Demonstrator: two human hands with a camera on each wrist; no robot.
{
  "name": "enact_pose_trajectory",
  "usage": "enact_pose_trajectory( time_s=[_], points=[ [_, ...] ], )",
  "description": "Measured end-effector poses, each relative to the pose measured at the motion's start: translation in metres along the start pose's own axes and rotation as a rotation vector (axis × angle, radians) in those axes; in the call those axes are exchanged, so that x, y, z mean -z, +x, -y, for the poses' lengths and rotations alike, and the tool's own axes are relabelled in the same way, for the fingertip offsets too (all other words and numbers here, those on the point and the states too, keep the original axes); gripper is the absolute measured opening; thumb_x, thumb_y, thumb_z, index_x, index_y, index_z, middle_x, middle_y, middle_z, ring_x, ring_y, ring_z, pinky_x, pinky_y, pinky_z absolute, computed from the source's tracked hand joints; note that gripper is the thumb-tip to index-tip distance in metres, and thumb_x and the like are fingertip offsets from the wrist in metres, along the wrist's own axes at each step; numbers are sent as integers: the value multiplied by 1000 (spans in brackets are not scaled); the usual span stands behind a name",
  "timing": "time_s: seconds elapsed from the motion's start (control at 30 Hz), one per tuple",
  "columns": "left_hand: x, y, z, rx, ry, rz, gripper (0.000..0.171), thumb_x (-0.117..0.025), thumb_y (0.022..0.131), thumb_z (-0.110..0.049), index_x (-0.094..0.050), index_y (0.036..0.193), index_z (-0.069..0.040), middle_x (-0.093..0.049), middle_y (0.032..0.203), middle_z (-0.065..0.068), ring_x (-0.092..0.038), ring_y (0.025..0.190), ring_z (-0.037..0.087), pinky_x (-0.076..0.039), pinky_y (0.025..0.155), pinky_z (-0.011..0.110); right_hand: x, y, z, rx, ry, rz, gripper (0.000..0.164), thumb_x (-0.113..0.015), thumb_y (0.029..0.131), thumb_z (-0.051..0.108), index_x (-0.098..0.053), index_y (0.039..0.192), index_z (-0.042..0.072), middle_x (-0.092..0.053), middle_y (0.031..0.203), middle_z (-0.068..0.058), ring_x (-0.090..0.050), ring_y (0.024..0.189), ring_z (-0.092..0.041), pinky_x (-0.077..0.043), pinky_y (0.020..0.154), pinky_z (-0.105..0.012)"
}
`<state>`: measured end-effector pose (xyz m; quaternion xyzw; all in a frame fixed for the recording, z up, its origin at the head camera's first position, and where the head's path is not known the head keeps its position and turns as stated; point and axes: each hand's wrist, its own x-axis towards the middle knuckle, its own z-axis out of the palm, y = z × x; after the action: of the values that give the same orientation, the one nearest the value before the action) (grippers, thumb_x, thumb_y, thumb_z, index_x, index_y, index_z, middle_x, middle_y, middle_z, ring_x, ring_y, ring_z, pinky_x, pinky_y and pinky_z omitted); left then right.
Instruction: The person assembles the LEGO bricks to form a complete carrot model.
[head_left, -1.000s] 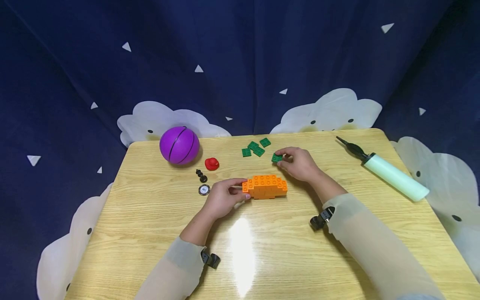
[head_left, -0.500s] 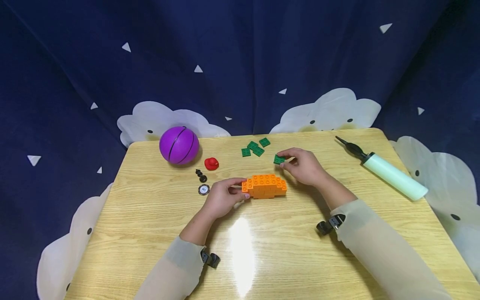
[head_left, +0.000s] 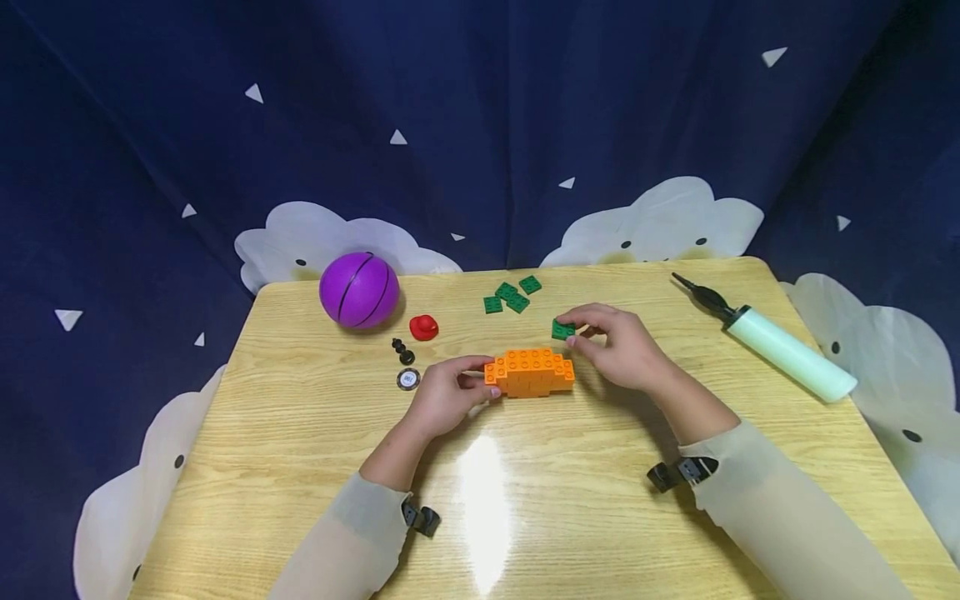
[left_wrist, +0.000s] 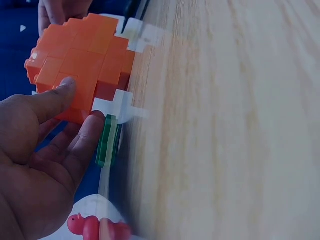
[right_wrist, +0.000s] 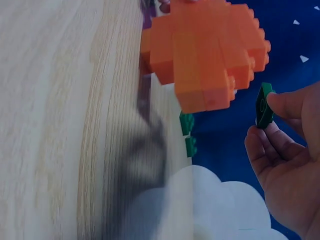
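An orange block build with stepped ends stands on the table. My left hand grips its left end, thumb on the near face, as the left wrist view also shows. Between thumb and fingertips my right hand pinches a thin green toy brick, just behind the build's right end. In the right wrist view this green brick is held off the table, apart from the orange build. Several more green bricks lie farther back.
A purple ball sits at the back left. Near it are a red rubber duck, a black chess pawn and a poker chip. A hand pump lies at the right. The wooden table meets a blue curtain behind.
My right hand has come nearer and slightly right with the green brick, which now sits closer to the orange build. The left hand and the build have stayed put.
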<state>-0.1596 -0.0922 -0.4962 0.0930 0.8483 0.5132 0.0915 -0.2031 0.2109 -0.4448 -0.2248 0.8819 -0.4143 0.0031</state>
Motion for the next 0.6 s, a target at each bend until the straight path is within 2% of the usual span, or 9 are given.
enact_pose_trajectory(
  time_s=[0.17, 0.4, 0.6],
  points=[
    [0, 0, 0, 7, -5, 2, 48, -86, 87, -20, -71, 133, -20, -72, 126, 4, -74, 92, 10, -60, 79, 29, 3, -10, 12, 28, -6, 5, 30, -71, 100, 15, -72, 130, 18, -66, 134, -2, -67, 102, -20, -56, 82, -40],
    [0, 0, 0, 25, -6, 6, 49, -86, 87, -17, -71, 133, -18, -71, 127, 5, -74, 93, 11, -60, 81, 30, 3, -17, 22, 87, 8, 17, 31, -70, 99, 8, -73, 128, 16, -68, 131, -1, -67, 110, -21, -58, 88, -47],
    [-1, 0, -1, 28, -5, 5, 49, -86, 87, -16, -71, 133, -18, -71, 127, 4, -74, 93, 11, -60, 82, 30, -2, -22, 27, 137, -13, 34, 29, -70, 98, 6, -74, 126, 13, -67, 131, -2, -65, 118, -24, -58, 90, -46]
  ],
)
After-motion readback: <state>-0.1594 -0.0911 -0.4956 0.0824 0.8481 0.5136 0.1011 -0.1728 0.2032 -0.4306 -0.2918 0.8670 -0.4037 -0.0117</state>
